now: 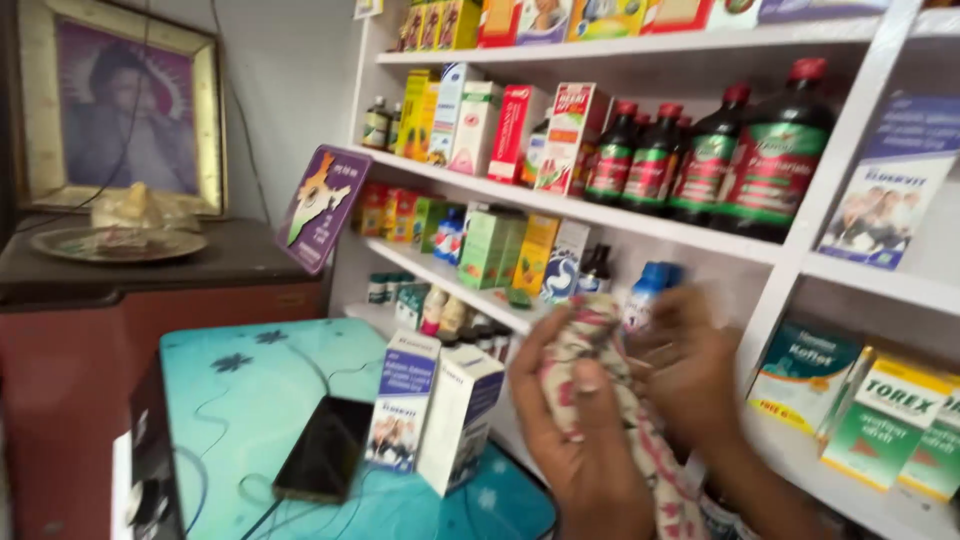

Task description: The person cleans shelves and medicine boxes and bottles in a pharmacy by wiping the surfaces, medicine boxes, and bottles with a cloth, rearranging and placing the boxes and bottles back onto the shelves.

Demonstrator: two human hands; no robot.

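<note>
Gripping a patterned cloth (600,400) tightly in the left hand (575,430). Holding a small bottle with blue cap (648,290) in the right hand (690,370), fingers closed around it, near the white shelf (620,215).

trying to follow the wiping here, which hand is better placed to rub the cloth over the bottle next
Left, probably. The left hand grips the patterned cloth bunched against the small blue-capped bottle, so it can rub. The right hand holds the bottle from behind, steadying it in front of the shelf.
</note>
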